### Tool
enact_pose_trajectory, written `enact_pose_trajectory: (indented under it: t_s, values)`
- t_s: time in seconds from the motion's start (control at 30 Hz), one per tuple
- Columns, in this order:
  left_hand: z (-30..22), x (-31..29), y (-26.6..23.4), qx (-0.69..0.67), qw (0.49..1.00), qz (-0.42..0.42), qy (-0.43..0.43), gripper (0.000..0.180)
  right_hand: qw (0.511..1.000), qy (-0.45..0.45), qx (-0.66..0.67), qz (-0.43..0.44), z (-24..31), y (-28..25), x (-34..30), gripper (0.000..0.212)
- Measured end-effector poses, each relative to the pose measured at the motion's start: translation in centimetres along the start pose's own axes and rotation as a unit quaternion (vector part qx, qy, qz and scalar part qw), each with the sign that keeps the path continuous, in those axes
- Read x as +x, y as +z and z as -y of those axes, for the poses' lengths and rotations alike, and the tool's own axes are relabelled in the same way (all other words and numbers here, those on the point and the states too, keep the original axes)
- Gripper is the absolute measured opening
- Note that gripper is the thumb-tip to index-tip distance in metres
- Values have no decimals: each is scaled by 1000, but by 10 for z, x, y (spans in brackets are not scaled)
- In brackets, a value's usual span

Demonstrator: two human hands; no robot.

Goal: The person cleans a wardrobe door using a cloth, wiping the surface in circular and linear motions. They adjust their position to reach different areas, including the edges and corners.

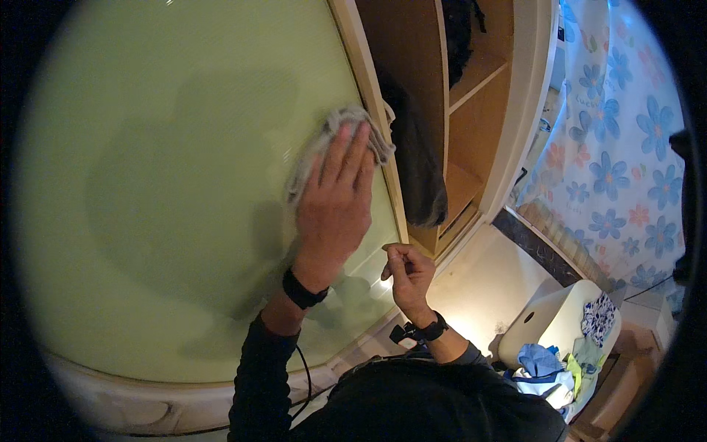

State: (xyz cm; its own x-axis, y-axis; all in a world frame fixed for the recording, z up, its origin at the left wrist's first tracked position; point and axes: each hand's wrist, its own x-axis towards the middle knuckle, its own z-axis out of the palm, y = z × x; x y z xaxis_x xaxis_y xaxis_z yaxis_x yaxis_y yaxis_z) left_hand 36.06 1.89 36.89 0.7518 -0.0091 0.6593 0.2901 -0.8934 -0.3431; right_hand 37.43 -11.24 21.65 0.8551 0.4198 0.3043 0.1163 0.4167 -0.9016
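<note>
My left hand [335, 202] lies with its fingers stretched over a grey cloth [300, 173], pressing it against a pale green glossy door panel [184, 243]. The cloth is bunched beneath the fingertips and reaches the panel's cream edge frame [366, 81]. Lower and to the right, my right hand [410, 276] hovers near the bottom of that frame. Its fingers are curled in, and nothing shows in them. Each wrist wears a dark band.
Right of the panel stands an open wooden cabinet [471, 110] with dark clothing [412, 162] hanging inside. A flowered curtain [611, 147] hangs at the far right. At the lower right, a cream basket [534, 324] holds several crumpled clothes [541, 361].
</note>
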Motion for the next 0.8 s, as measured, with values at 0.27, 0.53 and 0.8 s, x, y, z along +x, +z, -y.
enact_pose_trajectory:
  t_s: [0.27,0.53,0.8]
  values:
    - [-37,-63,45,-68,987,145,-10,50,999,17,-18,-29,-1,-23,5,19]
    - [-61,-108,68,-96,971,218,20,52,999,28,-22,-24,-2,-20,4,19]
    - [-94,-178,101,-269,903,322,-96,50,998,31,-44,-33,3,-29,-8,22]
